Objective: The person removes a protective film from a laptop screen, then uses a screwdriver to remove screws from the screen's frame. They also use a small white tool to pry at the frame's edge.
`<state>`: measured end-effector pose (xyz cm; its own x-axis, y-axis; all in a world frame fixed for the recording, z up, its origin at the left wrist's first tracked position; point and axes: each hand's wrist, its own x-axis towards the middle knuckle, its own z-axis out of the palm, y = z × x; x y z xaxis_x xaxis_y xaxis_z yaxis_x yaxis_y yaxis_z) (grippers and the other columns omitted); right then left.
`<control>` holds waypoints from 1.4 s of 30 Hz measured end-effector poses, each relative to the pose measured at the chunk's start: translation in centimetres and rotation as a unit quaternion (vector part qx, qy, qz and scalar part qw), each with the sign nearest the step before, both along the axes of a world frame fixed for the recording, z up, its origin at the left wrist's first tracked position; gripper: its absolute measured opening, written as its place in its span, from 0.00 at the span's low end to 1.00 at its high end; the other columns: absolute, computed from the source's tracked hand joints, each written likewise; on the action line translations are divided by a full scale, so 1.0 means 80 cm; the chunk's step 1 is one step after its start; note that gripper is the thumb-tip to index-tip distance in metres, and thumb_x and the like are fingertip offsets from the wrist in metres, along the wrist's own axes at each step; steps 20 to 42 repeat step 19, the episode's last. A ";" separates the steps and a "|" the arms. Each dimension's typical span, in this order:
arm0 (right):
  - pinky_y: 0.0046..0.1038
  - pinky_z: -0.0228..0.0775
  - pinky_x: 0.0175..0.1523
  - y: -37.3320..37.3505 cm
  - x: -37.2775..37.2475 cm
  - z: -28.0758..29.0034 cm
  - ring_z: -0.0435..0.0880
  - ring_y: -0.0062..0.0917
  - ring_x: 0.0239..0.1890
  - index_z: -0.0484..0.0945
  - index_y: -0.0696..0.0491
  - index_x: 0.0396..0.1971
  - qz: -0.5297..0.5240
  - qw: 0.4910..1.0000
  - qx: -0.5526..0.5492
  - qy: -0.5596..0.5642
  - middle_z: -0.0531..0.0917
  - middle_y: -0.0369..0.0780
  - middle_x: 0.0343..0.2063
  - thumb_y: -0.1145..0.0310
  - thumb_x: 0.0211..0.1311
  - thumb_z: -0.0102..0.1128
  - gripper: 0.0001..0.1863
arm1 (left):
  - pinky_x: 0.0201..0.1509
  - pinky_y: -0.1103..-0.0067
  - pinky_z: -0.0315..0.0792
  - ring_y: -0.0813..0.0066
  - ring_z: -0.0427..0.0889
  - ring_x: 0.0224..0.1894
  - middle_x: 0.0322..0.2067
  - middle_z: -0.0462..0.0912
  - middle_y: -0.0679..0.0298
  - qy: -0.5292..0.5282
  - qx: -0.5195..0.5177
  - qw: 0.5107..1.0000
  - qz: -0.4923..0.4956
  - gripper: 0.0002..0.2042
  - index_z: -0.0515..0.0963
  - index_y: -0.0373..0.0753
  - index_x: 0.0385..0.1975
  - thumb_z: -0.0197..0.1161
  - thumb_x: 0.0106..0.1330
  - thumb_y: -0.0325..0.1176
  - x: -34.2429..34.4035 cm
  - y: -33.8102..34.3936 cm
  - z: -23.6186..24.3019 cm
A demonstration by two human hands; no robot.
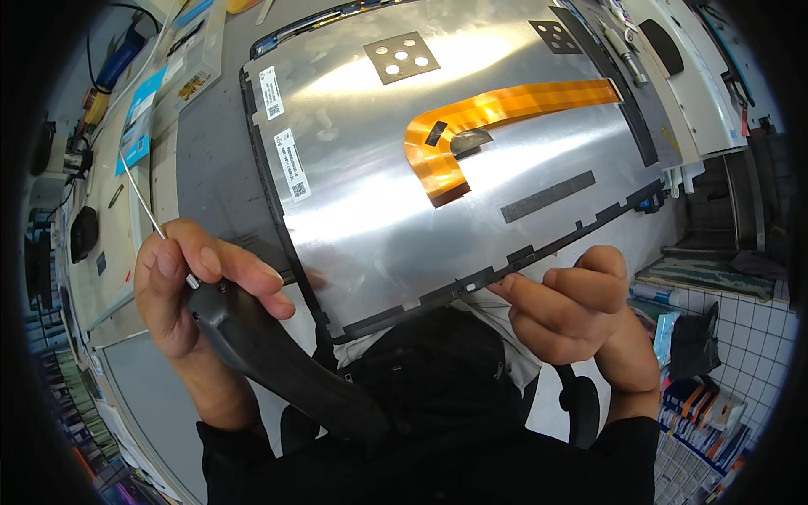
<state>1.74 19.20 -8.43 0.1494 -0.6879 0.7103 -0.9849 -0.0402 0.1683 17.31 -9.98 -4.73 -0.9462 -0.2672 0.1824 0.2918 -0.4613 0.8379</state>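
Observation:
A large flat display panel (353,244) lies with its silvery metal back up, edged by a black frame, its near edge overhanging my lap. A curved orange flat ribbon cable (438,151) rests on it, beside dark adhesive patches and white labels. My left hand (189,282), left of the panel, pinches a thin metal pick (141,195) that points up and away. Against those fingers shows the end of a black curved piece (278,353), its kind unclear. My right hand (568,307) is closed at the panel's near black edge, its fingertips touching it; anything tiny between them is hidden.
A grey mat (215,160) lies under the panel. Clear plastic box (202,55) and blue packet (143,114) are at the far left. Beyond the panel's right side is a metal pen-shaped tool (624,55). A white wire rack (749,328) stands low at the right.

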 end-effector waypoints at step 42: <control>0.23 0.54 0.32 -0.001 0.002 0.004 0.68 0.18 0.34 0.70 0.43 0.34 -0.014 1.000 -0.007 -0.020 0.82 0.25 0.34 0.70 0.49 0.75 0.19 | 0.37 0.53 0.82 0.44 0.86 0.27 0.31 0.80 0.30 0.029 0.019 0.999 -0.012 0.17 0.72 0.33 0.33 0.40 0.77 0.38 -0.002 0.002 -0.003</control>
